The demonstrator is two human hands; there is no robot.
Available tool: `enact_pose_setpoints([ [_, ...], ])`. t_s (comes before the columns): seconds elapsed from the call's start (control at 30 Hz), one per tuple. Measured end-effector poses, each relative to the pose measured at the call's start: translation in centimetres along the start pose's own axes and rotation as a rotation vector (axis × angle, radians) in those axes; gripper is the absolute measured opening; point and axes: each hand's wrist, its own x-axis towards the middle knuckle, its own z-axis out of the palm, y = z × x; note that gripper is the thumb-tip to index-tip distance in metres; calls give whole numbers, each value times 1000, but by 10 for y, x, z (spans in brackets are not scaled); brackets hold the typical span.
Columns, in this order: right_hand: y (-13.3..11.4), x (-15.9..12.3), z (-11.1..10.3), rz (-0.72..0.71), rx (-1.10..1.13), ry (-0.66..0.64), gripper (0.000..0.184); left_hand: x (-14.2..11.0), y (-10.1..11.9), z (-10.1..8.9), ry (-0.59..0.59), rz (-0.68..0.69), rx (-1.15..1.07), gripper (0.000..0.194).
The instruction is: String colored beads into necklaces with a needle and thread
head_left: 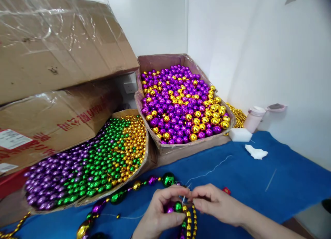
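Two bare hands meet over the blue cloth, and the bead strand is between them. Your left hand closes around its beads; your right hand has thumb and forefinger together, seemingly pinched on its upper end, though the exact grip is too small to tell. Those glossy beads look light, hard and slippery, likely to roll under your fingers. Pinch the limp white thread close to the beads.
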Motion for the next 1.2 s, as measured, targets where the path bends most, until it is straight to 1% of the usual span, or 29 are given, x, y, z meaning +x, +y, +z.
enact_pose_setpoints([
  [0.1, -2, -4, 3, -16, -6, 74, 31, 0, 1, 0, -6, 5, -10, 44],
  [0.17, -1, -12, 1, 0, -9, 148, 30, 0, 0, -1, 3, -6, -17, 46],
  [0.23, 5, -24, -5, 33, -94, 206, 27, -1, -1, -2, 1, -27, -40, 49],
  [0.27, 11, -31, -8, 47, -223, 214, 26, -2, -1, -3, -5, -36, -59, 51],
  [0.37, 38, -52, -13, 77, -790, 180, 25, -1, 0, -5, 4, -19, -109, 55],
  [0.4, 48, -57, -13, 93, -924, 175, 25, -1, 0, -6, 17, -3, -119, 56],
  [0.47, 67, -66, -12, 125, -1062, 178, 25, 1, 1, -7, 36, 21, -128, 59],
  [0.53, 76, -71, -14, 139, -1113, 183, 31, 2, 2, -6, 35, 27, -134, 61],
  [0.6, 76, -73, -23, 136, -1153, 195, 33, 3, 2, -5, 37, 30, -134, 62],
  [0.7, 67, -73, -43, 130, -1205, 208, 37, 4, 4, -2, 48, 39, -139, 62],
  [0.8, 65, -70, -60, 99, -1237, 160, 43, 4, 6, 0, 46, 42, -143, 61],
  [0.87, 69, -66, -63, 84, -1245, 125, 48, 5, 6, 0, 35, 33, -147, 62],
  [0.97, 69, -57, -58, 87, -1229, 104, 43, 5, 4, -1, 20, 23, -166, 63],
  [1.03, 58, -51, -50, 83, -1176, 96, 37, 5, 3, -2, 1, 20, -176, 64],
  [1.13, 22, -44, -34, 61, -1033, 80, 28, 4, 3, -2, -40, 3, -179, 65],
  [1.2, -7, -39, -24, 70, -850, 52, 22, 4, 4, -2, -49, -3, -184, 66],
])
